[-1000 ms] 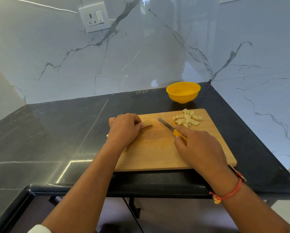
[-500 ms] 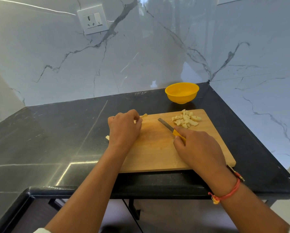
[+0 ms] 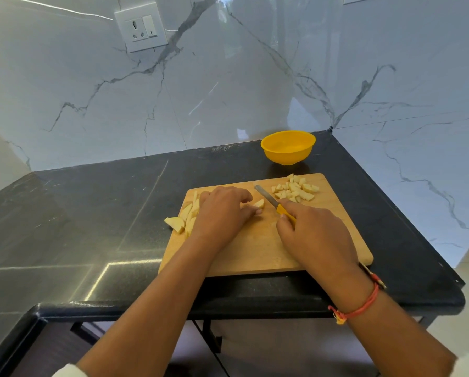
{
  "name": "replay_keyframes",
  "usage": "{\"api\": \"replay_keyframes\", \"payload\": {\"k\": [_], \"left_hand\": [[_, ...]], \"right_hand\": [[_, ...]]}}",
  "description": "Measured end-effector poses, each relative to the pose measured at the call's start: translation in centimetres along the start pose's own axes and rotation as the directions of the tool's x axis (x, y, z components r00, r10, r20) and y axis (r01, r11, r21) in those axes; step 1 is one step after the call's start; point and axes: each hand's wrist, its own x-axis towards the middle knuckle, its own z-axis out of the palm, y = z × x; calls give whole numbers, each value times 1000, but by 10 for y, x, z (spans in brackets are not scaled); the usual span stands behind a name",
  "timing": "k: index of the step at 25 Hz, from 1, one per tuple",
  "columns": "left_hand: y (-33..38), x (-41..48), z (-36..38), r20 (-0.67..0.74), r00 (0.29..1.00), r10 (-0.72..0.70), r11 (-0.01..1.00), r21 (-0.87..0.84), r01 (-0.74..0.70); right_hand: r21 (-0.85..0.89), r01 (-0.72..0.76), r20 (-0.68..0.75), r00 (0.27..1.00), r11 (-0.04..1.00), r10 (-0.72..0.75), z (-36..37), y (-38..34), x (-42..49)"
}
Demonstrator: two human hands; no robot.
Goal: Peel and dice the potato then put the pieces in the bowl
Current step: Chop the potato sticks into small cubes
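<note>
While a broad stretch of dark counter (image 3: 92,213) lies open on the left, a person works at one wooden cutting board (image 3: 268,248) set close to the counter's front edge. A cluster of about five potato wedges (image 3: 185,219) sits at the board's left edge, the outermost hanging over onto the counter. Just beside them, the left hand (image 3: 222,213) rests palm down, its fingers curled over a single potato slice (image 3: 259,204) and pinning it to the wood. To its right lies the one knife (image 3: 267,197), blade angled up and to the left, its tip near the slice. The right hand (image 3: 315,235), a red thread bracelet (image 3: 361,308) at the wrist, is closed around the yellow handle. Farther right, near the board's back corner, lies a heap of diced potato (image 3: 296,190), too tightly piled to count. One yellow bowl (image 3: 287,148) stands behind the board, apart from it, near the corner where the marble walls meet; only a narrow strip of counter remains to the board's right.
</note>
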Motion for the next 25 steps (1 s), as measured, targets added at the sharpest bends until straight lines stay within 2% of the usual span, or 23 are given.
{"api": "replay_keyframes", "payload": {"k": [7, 11, 17, 25], "left_hand": [[7, 7, 2, 71, 997, -18, 1000, -18, 19], [8, 6, 1, 62, 998, -17, 998, -54, 21], [6, 2, 4, -14, 997, -71, 974, -215, 66], [5, 0, 4, -34, 997, -67, 971, -234, 57]], "right_hand": [[-11, 20, -5, 1000, 1000, -20, 2, 1, 0], [-27, 36, -13, 999, 999, -36, 2, -2, -1], [-16, 63, -9, 998, 998, -64, 0, -5, -3], [-102, 131, 76, 989, 986, -123, -8, -12, -3]]}}
